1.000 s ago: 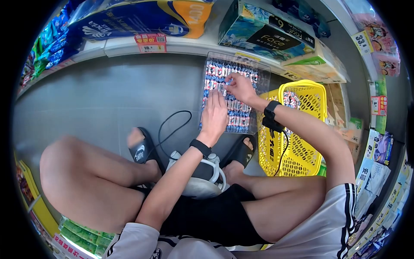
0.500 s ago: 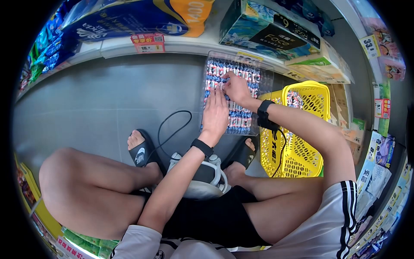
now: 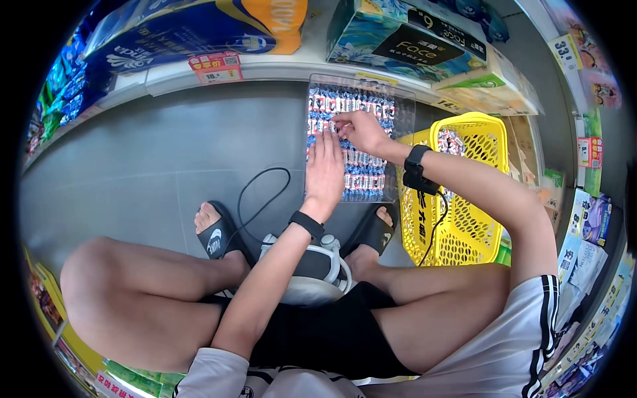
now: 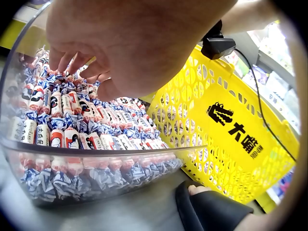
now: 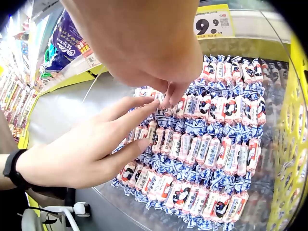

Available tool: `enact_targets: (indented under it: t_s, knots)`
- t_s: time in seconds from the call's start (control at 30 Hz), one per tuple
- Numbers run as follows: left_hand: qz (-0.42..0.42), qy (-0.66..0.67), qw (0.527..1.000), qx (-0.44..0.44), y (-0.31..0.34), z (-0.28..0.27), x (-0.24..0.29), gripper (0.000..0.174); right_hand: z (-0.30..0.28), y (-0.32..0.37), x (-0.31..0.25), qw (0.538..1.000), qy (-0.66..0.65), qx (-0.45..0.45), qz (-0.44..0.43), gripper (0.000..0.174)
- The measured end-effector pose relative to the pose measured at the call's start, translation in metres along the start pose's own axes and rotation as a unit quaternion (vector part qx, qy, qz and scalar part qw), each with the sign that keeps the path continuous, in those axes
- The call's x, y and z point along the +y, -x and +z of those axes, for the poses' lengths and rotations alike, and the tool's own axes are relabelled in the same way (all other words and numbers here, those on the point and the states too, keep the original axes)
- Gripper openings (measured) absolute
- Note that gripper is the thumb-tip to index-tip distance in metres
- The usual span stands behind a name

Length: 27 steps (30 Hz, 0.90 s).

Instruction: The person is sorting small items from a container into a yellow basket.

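Rows of wrapped candies (image 5: 207, 154), white and red with blue twisted ends, fill a clear plastic box (image 4: 106, 151) on the floor. My left hand (image 3: 325, 169) lies over the box's left part, fingers extended and fingertips on the candies of an upper row. Just right of those fingertips, my right hand (image 3: 363, 131) reaches in from the right with thumb and fingers bent together. It pinches a candy in that same row, seen in the right wrist view at the left hand's fingertips; the pinched candy is mostly hidden by the fingers.
A yellow basket (image 3: 458, 229) holding more wrapped candies stands right of the box. Behind the box runs a store shelf (image 3: 166, 81) with tissue packs (image 3: 405, 40). My sandalled feet are near the box's front, and a black cable (image 3: 242, 199) loops on the floor.
My right hand's fingertips have shifted slightly left within the row, toward the left fingertips. The left hand stays on the candies. The head view has shifted a little.
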<state>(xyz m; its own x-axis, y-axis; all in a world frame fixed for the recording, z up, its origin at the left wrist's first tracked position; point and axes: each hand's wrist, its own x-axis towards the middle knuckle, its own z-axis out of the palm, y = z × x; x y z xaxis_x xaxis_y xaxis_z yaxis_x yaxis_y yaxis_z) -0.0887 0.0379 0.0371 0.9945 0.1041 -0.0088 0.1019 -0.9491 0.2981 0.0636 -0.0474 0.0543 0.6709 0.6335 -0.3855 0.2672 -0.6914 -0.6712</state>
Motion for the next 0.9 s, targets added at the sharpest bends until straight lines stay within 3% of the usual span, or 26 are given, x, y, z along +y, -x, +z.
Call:
enact_targets:
  t_s: [0.47,0.67,0.9]
  knots:
    - [0.003,-0.037,0.999,-0.01,-0.001,0.0,0.0,0.067,0.004,-0.001,0.003,0.997,-0.027,-0.033,0.063,0.035]
    - [-0.001,-0.048,0.999,-0.015,-0.001,-0.001,0.001,0.07,-0.001,-0.001,0.002,0.998,0.043,-0.043,0.022,0.035]
    - [-0.007,-0.035,0.999,-0.008,0.0,-0.001,0.003,0.071,-0.008,-0.001,-0.005,0.994,0.05,-0.098,0.016,0.053]
